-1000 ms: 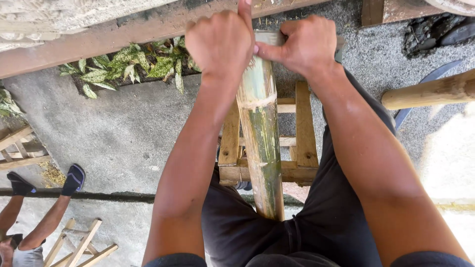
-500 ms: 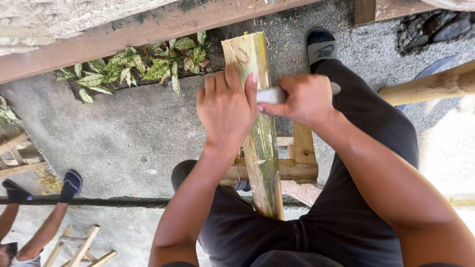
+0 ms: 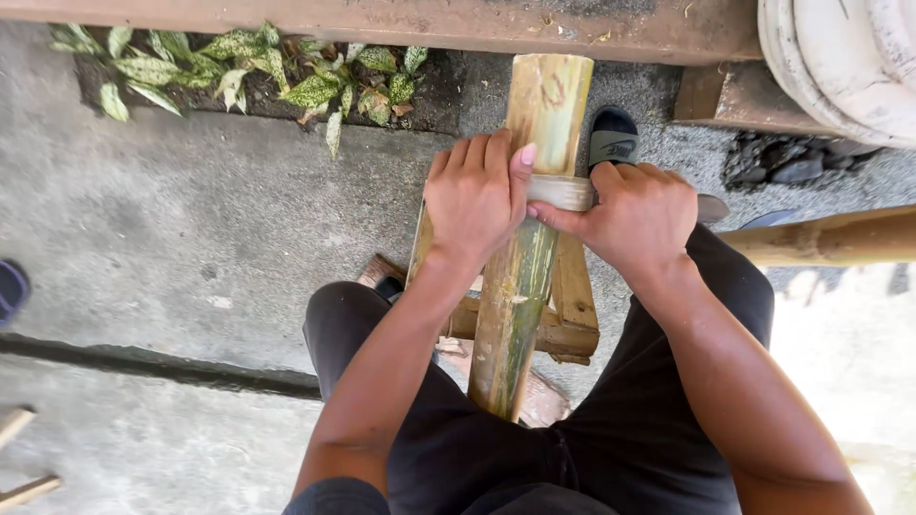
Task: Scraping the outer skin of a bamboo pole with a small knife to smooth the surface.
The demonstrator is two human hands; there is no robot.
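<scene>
I see the split bamboo piece (image 3: 523, 267) standing tilted between my knees, resting against a low wooden frame (image 3: 572, 324). A pale blade-like strip (image 3: 563, 193) crosses it near the top. My left hand (image 3: 474, 200) lies flat on the bamboo, fingers pressed together over it. My right hand (image 3: 637, 217) is closed around the strip's right end. A sandalled foot (image 3: 613, 138) sits beyond on the concrete floor (image 3: 191, 248), with leafy plants (image 3: 239, 72) further out.
</scene>
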